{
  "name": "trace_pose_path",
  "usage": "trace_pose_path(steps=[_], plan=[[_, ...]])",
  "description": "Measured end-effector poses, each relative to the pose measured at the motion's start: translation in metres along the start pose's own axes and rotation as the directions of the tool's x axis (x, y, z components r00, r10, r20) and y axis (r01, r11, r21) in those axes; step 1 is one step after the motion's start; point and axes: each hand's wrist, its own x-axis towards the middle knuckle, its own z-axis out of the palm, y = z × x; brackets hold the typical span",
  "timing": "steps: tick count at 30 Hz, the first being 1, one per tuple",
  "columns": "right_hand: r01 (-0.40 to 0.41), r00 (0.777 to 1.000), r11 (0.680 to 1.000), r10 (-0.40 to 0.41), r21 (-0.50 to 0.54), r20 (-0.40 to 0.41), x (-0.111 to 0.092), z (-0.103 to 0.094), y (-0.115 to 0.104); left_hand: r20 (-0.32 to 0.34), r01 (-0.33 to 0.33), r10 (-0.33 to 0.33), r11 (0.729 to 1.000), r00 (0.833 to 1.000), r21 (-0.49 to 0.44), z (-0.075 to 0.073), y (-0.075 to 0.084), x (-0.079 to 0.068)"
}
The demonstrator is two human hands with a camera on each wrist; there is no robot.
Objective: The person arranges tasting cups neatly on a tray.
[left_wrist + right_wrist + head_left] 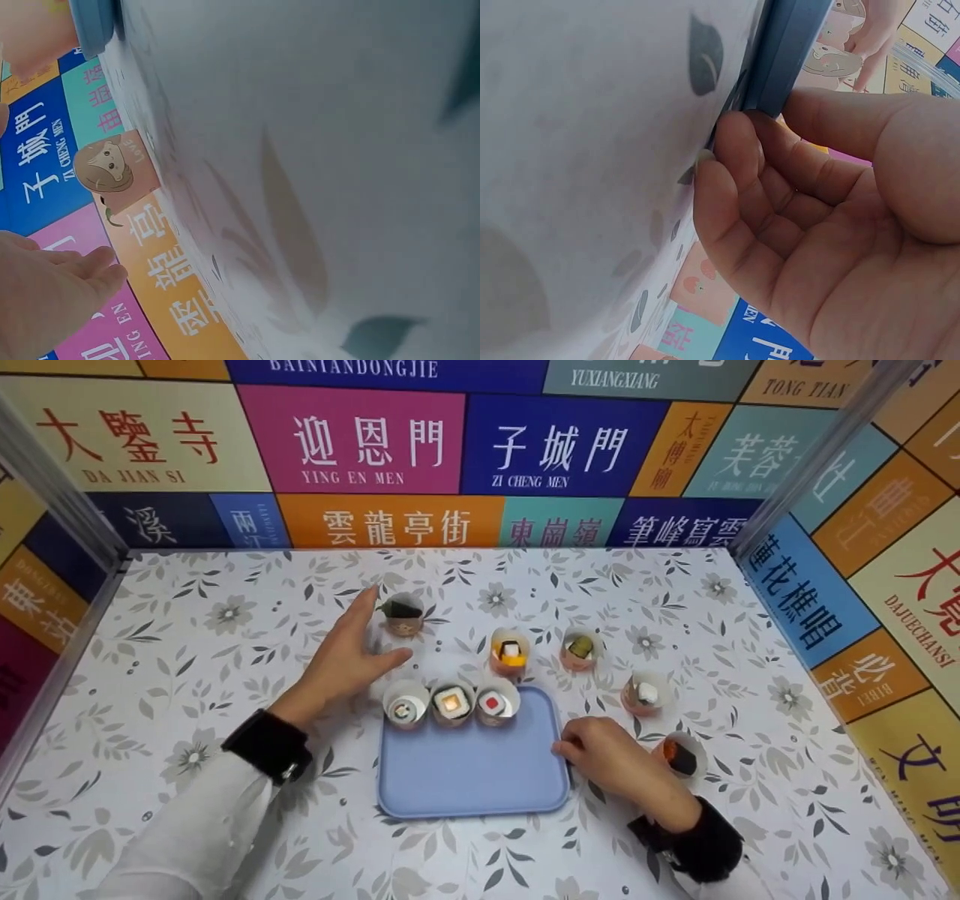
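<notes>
A blue tray (472, 772) lies on the table, and my right hand (611, 754) pinches its right rim between thumb and curled fingers, as the right wrist view shows. Along the tray's back edge stand three paper cups: one with a small sushi roll (405, 709), one with a yellow-centred roll (451, 703) and one with a red-centred roll (493, 704). My left hand (341, 656) hovers with fingers spread beside a cup (405, 624) holding something dark with a green leaf. In the left wrist view that cup (120, 169) is apart from the fingers.
To the tray's back and right stand more cups: one with a yellow-banded piece (511, 654), one with a green piece (580, 651), one with a white piece (645, 695) and one with an orange and black piece (680, 756). Printed panels (352, 442) wall the floral table (225, 675).
</notes>
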Motion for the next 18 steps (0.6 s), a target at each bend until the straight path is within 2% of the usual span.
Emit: trace_pose_path(steps=[9, 18], plan=[[-0.014, 1.000, 1.000, 0.014, -0.001, 0.008, 0.001, 0.001, 0.000, 0.032, 0.022, -0.024, 0.997, 0.999, 0.076, 0.002, -0.003, 0.020], [-0.022, 1.000, 1.000, 0.022, 0.002, 0.011, 0.001, 0.002, 0.001, 0.072, 0.037, -0.043, 0.996, 0.996, 0.081, 0.008, -0.001, 0.038]])
